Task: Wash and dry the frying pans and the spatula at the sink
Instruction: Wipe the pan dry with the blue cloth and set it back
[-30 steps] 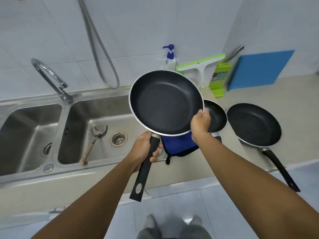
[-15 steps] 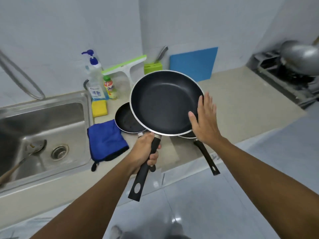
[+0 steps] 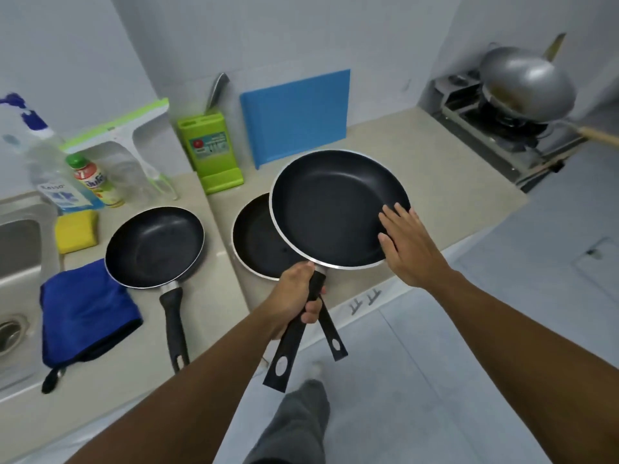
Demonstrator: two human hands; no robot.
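Note:
My left hand (image 3: 298, 298) grips the black handle of a black frying pan (image 3: 331, 205), held tilted above the counter. My right hand (image 3: 407, 244) rests with fingers spread against the pan's right rim. Under the held pan, a second black pan (image 3: 256, 241) lies on the beige counter (image 3: 435, 182), partly hidden. A smaller black pan (image 3: 152, 246) sits to the left, its handle pointing toward me. The blue cloth (image 3: 83, 313) lies by the sink (image 3: 16, 249) edge. The spatula is out of view.
A yellow sponge (image 3: 76, 231), soap pump bottle (image 3: 43, 155), small bottle (image 3: 92, 179), squeegee (image 3: 134, 135), green knife block (image 3: 209, 152) and blue cutting board (image 3: 296, 115) line the wall. A wok (image 3: 527, 83) sits on the stove at far right.
The view has swung right, away from the sink. The held pan has moved right over the counter pan, and my right hand went from pinching the rim to resting flat against it.

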